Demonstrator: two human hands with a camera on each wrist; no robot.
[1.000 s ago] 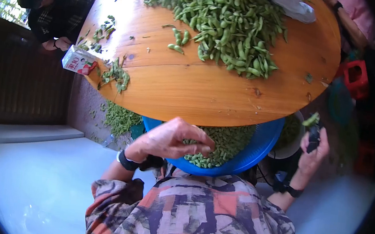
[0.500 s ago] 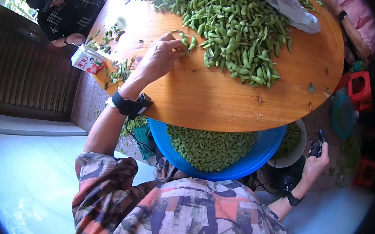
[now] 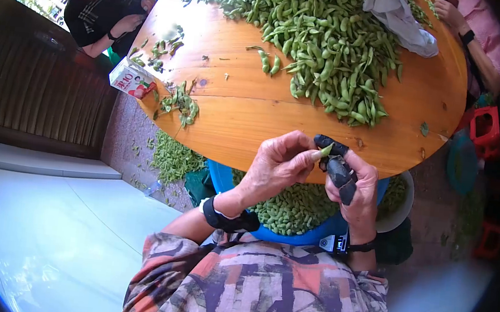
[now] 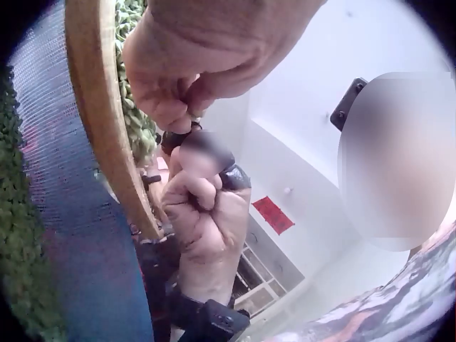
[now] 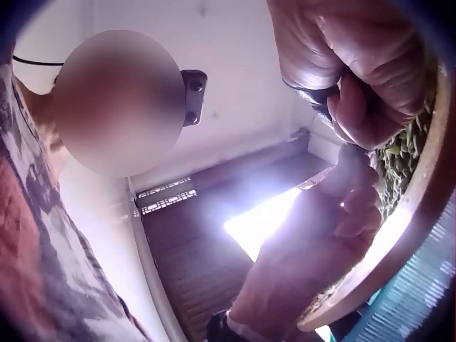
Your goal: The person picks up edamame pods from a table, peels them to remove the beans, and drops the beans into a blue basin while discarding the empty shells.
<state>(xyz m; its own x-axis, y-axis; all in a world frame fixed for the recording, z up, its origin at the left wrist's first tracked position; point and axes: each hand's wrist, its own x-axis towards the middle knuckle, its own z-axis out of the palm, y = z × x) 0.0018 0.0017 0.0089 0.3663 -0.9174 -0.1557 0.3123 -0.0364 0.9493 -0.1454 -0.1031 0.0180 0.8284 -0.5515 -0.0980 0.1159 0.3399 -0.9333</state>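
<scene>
In front of the table's near edge, my left hand (image 3: 280,162) pinches a green soybean pod (image 3: 326,150) between thumb and fingertips. My right hand (image 3: 359,189), with black coverings on its thumb and index finger, meets it and grips the pod's other end with curled fingers. In both wrist views the fingertips of the two hands come together, and the pod is mostly hidden there. Below the hands, a blue basin (image 3: 218,177) contains many shelled green soybeans (image 3: 287,211). A large heap of soybean pods (image 3: 334,49) lies on the wooden table (image 3: 236,115).
A white drink carton (image 3: 130,79) stands at the table's left edge beside scattered leafy scraps (image 3: 182,105). A white plastic bag (image 3: 398,25) lies over the heap. A pale bucket (image 3: 402,205) and red stool (image 3: 485,132) stand at right. Two other people sit across the table.
My left hand has come back from the pods on the table toward my body, bringing a soybean pod. My right hand has moved in from the right to meet it.
</scene>
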